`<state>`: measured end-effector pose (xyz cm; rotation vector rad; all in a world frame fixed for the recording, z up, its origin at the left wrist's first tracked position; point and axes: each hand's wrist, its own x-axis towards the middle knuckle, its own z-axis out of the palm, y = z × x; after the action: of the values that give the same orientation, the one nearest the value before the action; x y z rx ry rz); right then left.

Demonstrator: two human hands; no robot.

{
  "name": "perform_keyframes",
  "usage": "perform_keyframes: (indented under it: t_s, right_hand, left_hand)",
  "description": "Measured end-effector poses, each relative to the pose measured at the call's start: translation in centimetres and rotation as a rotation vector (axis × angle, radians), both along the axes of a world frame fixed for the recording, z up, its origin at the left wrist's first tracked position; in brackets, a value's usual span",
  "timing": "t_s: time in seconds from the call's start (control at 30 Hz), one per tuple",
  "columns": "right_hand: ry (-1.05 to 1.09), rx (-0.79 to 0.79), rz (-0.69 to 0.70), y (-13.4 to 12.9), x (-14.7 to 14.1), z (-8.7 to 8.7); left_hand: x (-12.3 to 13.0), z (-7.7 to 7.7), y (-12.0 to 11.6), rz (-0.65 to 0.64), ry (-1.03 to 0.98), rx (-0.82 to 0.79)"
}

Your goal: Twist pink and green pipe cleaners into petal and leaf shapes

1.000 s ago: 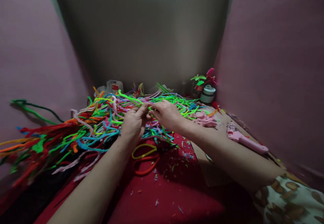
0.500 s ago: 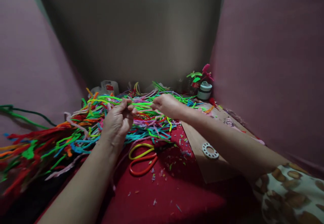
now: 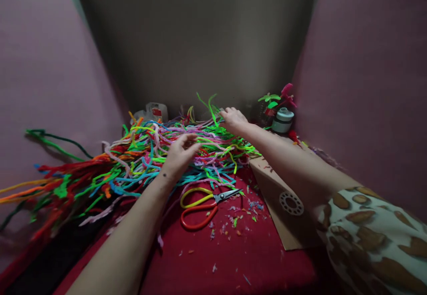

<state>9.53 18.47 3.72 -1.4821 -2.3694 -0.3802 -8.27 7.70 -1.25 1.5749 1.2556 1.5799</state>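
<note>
My right hand (image 3: 234,120) is at the back of a heap of fuzzy, colourful pipe cleaners (image 3: 160,137). Its fingers are curled around bright green pipe cleaners (image 3: 211,107), whose ends stick up to the left. Over the middle of the heap, my left hand (image 3: 182,153) has thumb and fingers apart, with nothing visible held in it. Scissors (image 3: 200,208) with one yellow and one red handle lie on the red cloth in front of the heap, blades slightly apart and pointing right.
Coloured clippings (image 3: 236,224) are scattered over the red cloth (image 3: 207,268). On the right is a brown board (image 3: 283,228) bearing a white ring with holes (image 3: 291,203). Behind stand a pale-lidded jar (image 3: 283,121), a pink-and-green pipe-cleaner flower (image 3: 286,93) and a clear container (image 3: 156,110). Walls enclose the sides and back.
My hands have moved apart. The left has opened and no longer pinches the green strand; the right has reached farther back, where green ends now rise. The view has shifted slightly, uncovering the scissor blades.
</note>
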Motion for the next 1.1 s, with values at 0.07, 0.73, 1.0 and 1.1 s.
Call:
perform_keyframes:
  t_s: [0.07,0.73,1.0,1.1]
  right_hand:
    - [-0.016,-0.008,-0.017,-0.4,0.8,0.3]
    - [-0.308,-0.133,-0.15,-8.0,8.8,0.5]
    - [0.498,0.034,0.005,-12.2,10.2,4.7]
    - [0.921,-0.513,0.322,-13.5,8.0,3.3]
  left_hand:
    - [0.8,-0.8,-0.4,-0.053,0.508,0.169]
    - [1.1,-5.7,2.0,0.166,1.277,0.173]
    - [1.6,-3.0,0.9,0.079,0.982,0.18]
    - [2.5,-0.1,-0.8,0.087,0.684,0.264]
